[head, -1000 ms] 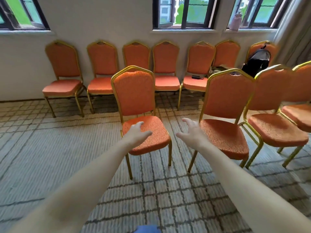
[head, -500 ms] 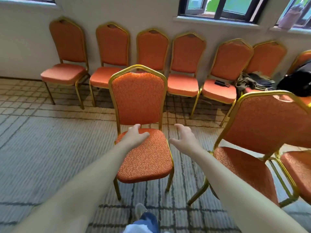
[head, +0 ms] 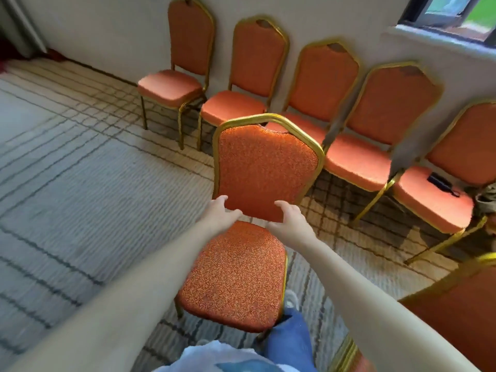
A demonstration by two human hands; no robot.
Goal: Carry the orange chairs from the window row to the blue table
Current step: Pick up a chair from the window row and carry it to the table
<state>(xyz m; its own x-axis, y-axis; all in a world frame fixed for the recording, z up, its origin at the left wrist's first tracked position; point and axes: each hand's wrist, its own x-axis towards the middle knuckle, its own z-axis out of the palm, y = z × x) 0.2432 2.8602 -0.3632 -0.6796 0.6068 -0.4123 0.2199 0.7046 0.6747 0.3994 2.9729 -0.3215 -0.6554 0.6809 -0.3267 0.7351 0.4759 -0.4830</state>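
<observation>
Reaching: both bare arms stretch forward over the seat of the near chair, and both hands are at the lower edge of its backrest.
Left grip: open, with the fingers nearly straight and the thumb spread, at the lower left corner of the backrest. I cannot tell whether it touches the chair.
Right grip: open, with the fingers loosely bent toward the lower right edge of the backrest and clasping nothing. Contact is unclear here too.
Near chair: orange patterned fabric in a gold frame. It stands upright on the carpet with its seat toward the person, just in front of the row and apart from it.
Window row: 5 orange chairs stand side by side against the wall, the right ones below the window, with their seats facing the room.
Dark object: small, lying on the seat of the rightmost chair in the row.
Side chair: part of 1 more orange back shows at the lower right edge.
Leg: in blue trousers, just beside the front right corner of the near chair's seat.
</observation>
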